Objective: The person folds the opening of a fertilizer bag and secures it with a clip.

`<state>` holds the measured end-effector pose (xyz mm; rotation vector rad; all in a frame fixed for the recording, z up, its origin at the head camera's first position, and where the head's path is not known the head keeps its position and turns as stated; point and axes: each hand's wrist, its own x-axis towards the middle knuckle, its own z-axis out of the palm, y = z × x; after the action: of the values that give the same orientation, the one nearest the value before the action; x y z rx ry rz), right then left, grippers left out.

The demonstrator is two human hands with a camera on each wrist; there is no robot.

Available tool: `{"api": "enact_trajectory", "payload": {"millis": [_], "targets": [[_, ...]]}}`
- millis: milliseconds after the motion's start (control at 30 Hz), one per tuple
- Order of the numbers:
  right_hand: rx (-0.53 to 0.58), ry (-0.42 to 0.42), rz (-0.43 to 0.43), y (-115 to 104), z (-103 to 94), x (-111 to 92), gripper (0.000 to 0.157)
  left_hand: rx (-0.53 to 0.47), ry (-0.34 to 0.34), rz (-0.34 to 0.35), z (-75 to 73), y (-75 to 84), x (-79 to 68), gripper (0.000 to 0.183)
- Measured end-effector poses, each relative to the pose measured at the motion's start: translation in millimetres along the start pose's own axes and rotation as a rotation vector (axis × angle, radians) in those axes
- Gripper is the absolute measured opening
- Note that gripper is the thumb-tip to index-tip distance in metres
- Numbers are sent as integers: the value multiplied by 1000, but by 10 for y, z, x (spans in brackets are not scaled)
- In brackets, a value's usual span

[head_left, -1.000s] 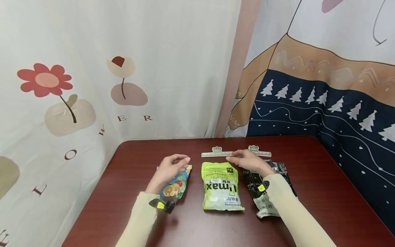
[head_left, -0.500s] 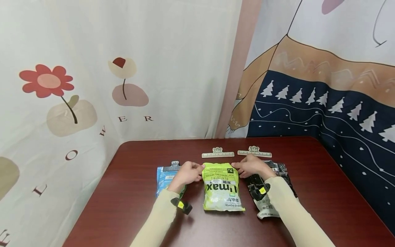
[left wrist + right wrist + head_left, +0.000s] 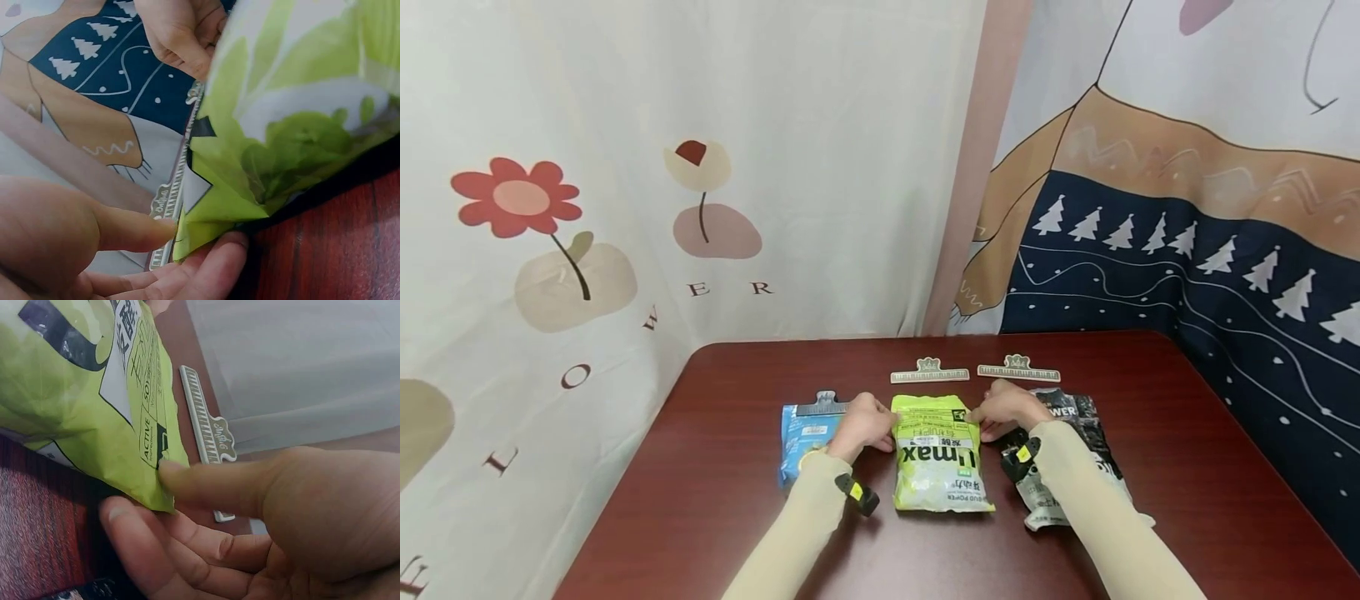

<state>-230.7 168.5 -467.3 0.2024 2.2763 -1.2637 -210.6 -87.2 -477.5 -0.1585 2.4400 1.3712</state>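
Note:
A yellow-green plastic bag [image 3: 936,475] lies flat in the middle of the table, its print upside down in the head view. My left hand [image 3: 867,423] pinches its far left corner between thumb and fingers, as the left wrist view shows up close. At the far right corner my right hand [image 3: 1006,407] has its thumb on top of the bag and its fingers curled under the edge. Just beyond the bag lie two pale metal clips, a left clip [image 3: 929,375] and a right clip [image 3: 1019,372], both with ruler-like marks.
On the left lies a blue bag [image 3: 797,446] with a grey clip [image 3: 824,405] across its far end, partly behind my left hand. A black and white bag [image 3: 1086,442] lies on the right, partly under my right forearm. Printed curtains [image 3: 835,167] hang beyond the dark red table [image 3: 730,467].
My left hand has moved right from the blue bag to the green bag's left corner. The right hand has come back from the clips to the right corner. Both bag corners are now pinched.

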Motion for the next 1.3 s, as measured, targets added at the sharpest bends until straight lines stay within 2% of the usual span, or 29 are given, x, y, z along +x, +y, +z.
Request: {"api": "enact_trajectory", "payload": {"millis": [100,300,400,567,700,967,1133,1300], "targets": [[5,8,7,33,0,38,70,23,8,1,14,9,20,18],[8,-1,-38,97,-3,58,24,66,40,20,41,-5,37,16],[-4,5,-87,140,-11,37,15,95,59,39,49,-4,23,19],[-4,37,-129,206,-4,4,14,91,88,73,65,-11,-13,14],[24,57,-150,214,0,-31,16,21,103,106,61,-27,-42,11],[96,94,-230,175,-55,-127,19,-100,134,218,13,4,-74,12],[152,102,-309,166,-85,-163,16,-181,171,280,-11,3,-75,12],[140,119,-390,158,-123,-225,18,-218,195,346,-51,18,-101,13]]}}
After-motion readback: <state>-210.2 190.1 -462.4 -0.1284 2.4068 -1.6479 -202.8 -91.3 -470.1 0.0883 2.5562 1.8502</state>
